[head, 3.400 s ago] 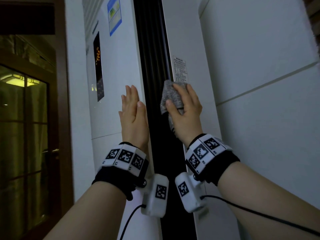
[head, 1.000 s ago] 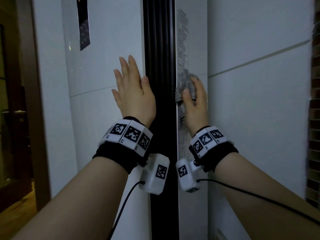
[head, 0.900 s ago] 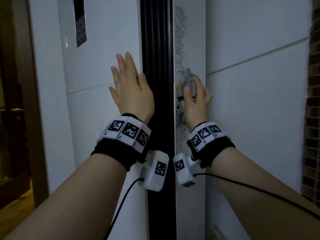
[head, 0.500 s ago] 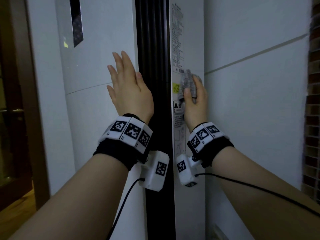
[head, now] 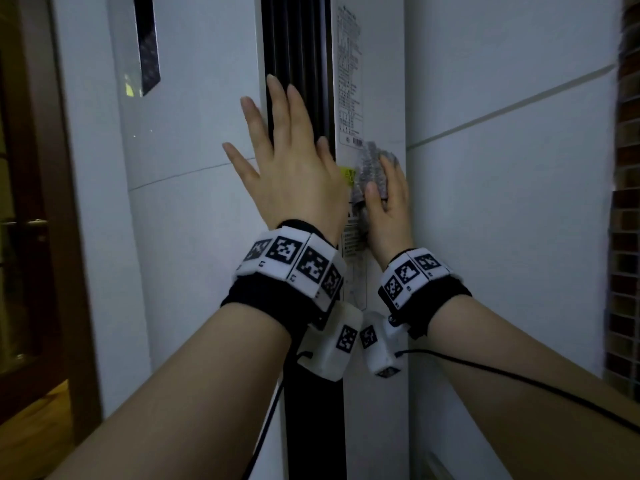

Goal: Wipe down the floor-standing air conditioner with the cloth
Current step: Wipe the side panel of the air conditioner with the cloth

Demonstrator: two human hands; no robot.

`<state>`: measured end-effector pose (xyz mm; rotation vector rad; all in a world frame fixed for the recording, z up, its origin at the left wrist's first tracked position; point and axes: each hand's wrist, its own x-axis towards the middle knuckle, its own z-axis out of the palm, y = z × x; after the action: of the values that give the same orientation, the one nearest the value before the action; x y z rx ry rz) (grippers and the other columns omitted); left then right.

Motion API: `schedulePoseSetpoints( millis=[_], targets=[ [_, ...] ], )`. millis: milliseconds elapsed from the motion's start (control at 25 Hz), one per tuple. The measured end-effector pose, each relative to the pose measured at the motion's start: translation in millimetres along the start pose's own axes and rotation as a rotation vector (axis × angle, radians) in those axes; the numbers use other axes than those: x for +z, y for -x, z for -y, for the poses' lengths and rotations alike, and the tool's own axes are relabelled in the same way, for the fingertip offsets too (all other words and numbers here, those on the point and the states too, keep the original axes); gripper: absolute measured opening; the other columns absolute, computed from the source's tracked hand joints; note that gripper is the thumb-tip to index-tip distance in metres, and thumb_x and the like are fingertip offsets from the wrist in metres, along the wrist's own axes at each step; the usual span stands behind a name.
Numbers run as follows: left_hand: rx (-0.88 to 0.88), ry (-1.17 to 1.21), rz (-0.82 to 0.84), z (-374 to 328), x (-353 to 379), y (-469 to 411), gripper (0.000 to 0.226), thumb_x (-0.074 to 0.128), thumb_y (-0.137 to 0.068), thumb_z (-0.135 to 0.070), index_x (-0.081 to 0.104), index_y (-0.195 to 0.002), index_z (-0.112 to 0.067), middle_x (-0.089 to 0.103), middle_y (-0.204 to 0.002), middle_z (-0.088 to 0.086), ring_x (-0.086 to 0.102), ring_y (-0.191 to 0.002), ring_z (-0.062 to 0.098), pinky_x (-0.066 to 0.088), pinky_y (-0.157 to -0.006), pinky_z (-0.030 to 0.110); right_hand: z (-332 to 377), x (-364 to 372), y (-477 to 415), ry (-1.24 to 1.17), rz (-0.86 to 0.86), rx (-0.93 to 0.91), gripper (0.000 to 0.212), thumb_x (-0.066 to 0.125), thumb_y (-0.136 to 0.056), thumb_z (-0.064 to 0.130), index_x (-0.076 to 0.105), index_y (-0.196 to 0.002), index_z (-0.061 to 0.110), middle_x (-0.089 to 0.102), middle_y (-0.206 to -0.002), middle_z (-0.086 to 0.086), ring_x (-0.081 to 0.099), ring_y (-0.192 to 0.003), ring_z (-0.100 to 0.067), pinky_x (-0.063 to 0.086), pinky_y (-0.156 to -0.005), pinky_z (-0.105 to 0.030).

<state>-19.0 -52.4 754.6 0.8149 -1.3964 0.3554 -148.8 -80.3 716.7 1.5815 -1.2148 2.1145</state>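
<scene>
- A dim indoor corner: pale tiled wall point(head: 502, 209) on the right, a strip of small brick-like tiles point(head: 627, 237) beyond it, and a brown wooden door frame point(head: 41, 202) on the far left.
- The white floor-standing air conditioner point(head: 194, 244) stands upright in the middle, close against the wall, with a dark vertical vent strip point(head: 298, 43) running down it.
- The grey cloth point(head: 370, 169) is pressed on the unit's narrow white side panel, just below a printed label point(head: 349, 64) and beside a small yellow sticker point(head: 347, 174).
- The right hand point(head: 388, 216) holds the cloth against that panel, thumb and fingers curled round it.
- The left hand point(head: 294, 171) is wide, fingers straight and spread, laid across the edge where the white front meets the vent strip.
- Both wrists wear black bands point(head: 294, 268) with square black-and-white markers, and a thin black cable point(head: 519, 379) trails along the right forearm.
- A dark display panel point(head: 147, 43) sits high on the front.
</scene>
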Motion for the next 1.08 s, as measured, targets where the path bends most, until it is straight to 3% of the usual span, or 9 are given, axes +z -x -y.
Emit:
schedulePoseSetpoints(
  millis=[80, 240, 480, 640, 800, 960, 1080],
  targets=[
    [0.016, -0.102, 0.007, -7, 6, 0, 0.058, 0.034, -0.098, -0.029, 0.014, -0.152, -0.018, 0.003, -0.160, -0.004, -0.009, -0.146, 0.026, -0.010, -0.113, 0.052, -3, -5, -7, -0.005, -0.003, 0.046, 0.046, 0.044, -0.099, 0.015, 0.031, -0.144, 0.013, 0.021, -0.155, -0.009, 0.018, -0.143, -0.018, 0.015, -0.118, -0.031],
    [0.033, -0.182, 0.012, -5, 11, 3, 0.061, 0.036, -0.096, -0.034, 0.016, -0.151, -0.019, 0.002, -0.160, -0.006, -0.012, -0.146, 0.027, -0.002, -0.116, 0.045, -10, -4, -11, -0.041, -0.011, 0.059, 0.045, 0.044, -0.099, 0.013, 0.033, -0.143, 0.012, 0.023, -0.153, -0.011, 0.020, -0.142, -0.019, 0.018, -0.118, -0.034],
    [0.053, -0.252, -0.017, -5, 14, 5, 0.059, 0.037, -0.095, -0.036, 0.022, -0.150, -0.020, 0.003, -0.160, -0.006, -0.009, -0.146, 0.028, 0.000, -0.116, 0.043, -22, -6, -23, -0.060, -0.077, 0.143, 0.045, 0.043, -0.098, 0.015, 0.036, -0.142, 0.014, 0.026, -0.153, -0.009, 0.025, -0.140, -0.021, 0.021, -0.117, -0.036],
    [0.064, -0.277, -0.054, -3, 17, 5, 0.059, 0.038, -0.095, -0.035, 0.024, -0.150, -0.020, 0.007, -0.160, -0.006, -0.006, -0.146, 0.029, 0.001, -0.117, 0.043, -30, -4, -18, -0.068, -0.085, 0.040, 0.044, 0.045, -0.097, 0.012, 0.039, -0.140, 0.013, 0.028, -0.151, -0.011, 0.026, -0.140, -0.021, 0.022, -0.115, -0.029],
    [0.077, -0.296, -0.074, -1, 19, 5, 0.058, 0.040, -0.094, -0.030, 0.026, -0.149, -0.020, 0.009, -0.160, -0.005, -0.004, -0.146, 0.031, 0.003, -0.117, 0.044, -38, -7, -31, -0.114, -0.126, 0.171, 0.042, 0.043, -0.097, 0.012, 0.042, -0.138, 0.014, 0.038, -0.144, -0.011, 0.038, -0.132, -0.022, 0.030, -0.112, -0.034],
    [0.090, -0.307, -0.083, 1, 19, 5, 0.057, 0.039, -0.094, -0.031, 0.027, -0.149, -0.019, 0.011, -0.160, -0.005, -0.003, -0.146, 0.032, 0.004, -0.117, 0.043, -40, -3, -23, -0.114, -0.129, 0.052, 0.042, 0.045, -0.097, 0.011, 0.042, -0.138, 0.015, 0.034, -0.147, -0.008, 0.033, -0.133, -0.013, 0.025, -0.104, -0.011],
    [0.096, -0.312, -0.076, 1, 18, 6, 0.057, 0.039, -0.094, -0.031, 0.026, -0.149, -0.019, 0.010, -0.160, -0.005, -0.004, -0.146, 0.032, 0.003, -0.117, 0.043, -46, -8, -38, -0.119, -0.164, 0.201, 0.041, 0.043, -0.098, 0.016, 0.041, -0.139, 0.015, 0.035, -0.146, -0.009, 0.036, -0.133, -0.020, 0.028, -0.110, -0.025]
  ],
)
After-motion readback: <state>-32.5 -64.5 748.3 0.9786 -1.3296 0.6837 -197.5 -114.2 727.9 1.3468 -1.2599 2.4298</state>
